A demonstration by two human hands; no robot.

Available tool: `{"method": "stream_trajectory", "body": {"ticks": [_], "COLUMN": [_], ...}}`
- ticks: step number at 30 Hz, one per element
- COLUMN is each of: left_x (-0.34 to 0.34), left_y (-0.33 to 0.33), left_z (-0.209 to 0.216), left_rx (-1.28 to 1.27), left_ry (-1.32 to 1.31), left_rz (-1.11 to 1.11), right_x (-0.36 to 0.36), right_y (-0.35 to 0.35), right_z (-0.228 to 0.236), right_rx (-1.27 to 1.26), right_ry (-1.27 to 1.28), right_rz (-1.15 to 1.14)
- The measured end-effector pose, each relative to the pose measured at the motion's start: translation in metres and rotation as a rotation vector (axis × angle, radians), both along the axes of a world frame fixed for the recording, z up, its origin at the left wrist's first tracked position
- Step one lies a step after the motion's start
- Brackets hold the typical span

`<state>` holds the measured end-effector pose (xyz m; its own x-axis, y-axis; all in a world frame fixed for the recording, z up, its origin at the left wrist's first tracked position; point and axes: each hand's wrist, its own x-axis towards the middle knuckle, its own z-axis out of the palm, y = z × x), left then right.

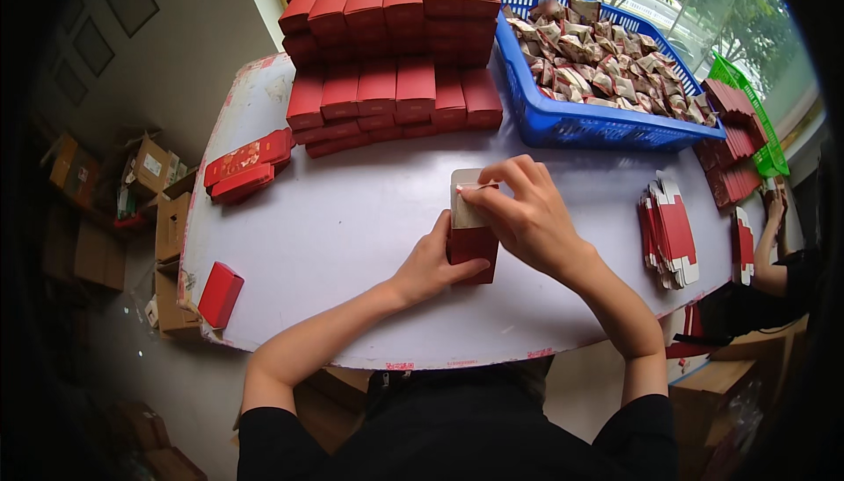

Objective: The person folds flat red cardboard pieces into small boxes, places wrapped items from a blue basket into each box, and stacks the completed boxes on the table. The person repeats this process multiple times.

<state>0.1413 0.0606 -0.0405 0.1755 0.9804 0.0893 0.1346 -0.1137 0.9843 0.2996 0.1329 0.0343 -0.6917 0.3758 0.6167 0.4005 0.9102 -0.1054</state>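
Note:
My left hand (428,263) is wrapped round a small red carton (473,245) near the middle of the table, thumb across its front and fingers along its left side. The carton's far end is open, showing a pale inside and a raised whitish flap (466,177). Over this end, my right hand (538,222) has its thumb and index finger pinched together at the carton's edge by the flap. Whether anything lies inside the carton cannot be seen.
Red cartons (396,90) are stacked at the back. Beside them stands a blue crate (607,120) of small wrapped packets. Flat unfolded cartons (673,230) lie on the right, several red cartons (251,164) on the left. A co-worker's arm (774,235) reaches in at far right.

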Motion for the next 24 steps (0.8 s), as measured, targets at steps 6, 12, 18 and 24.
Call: {"method": "stream_trajectory", "body": {"ticks": [6, 12, 18, 24], "left_x": [0.002, 0.000, -0.001, 0.002], "left_y": [-0.001, 0.000, -0.002, -0.001], "left_z": [-0.002, -0.004, 0.002, -0.002], "left_rx": [0.039, 0.049, -0.070, 0.057], "left_ry": [0.042, 0.041, -0.058, -0.034], "left_rz": [0.038, 0.026, -0.065, -0.002], "right_x": [0.001, -0.002, 0.003, 0.007], "right_y": [-0.017, -0.027, -0.024, -0.023], "right_z": [-0.001, -0.005, -0.007, -0.021], "right_rx": [0.002, -0.012, -0.098, -0.119], "right_ry": [-0.088, -0.026, -0.066, 0.046], "right_rz": [-0.019, -0.059, 0.031, 0.071]}}
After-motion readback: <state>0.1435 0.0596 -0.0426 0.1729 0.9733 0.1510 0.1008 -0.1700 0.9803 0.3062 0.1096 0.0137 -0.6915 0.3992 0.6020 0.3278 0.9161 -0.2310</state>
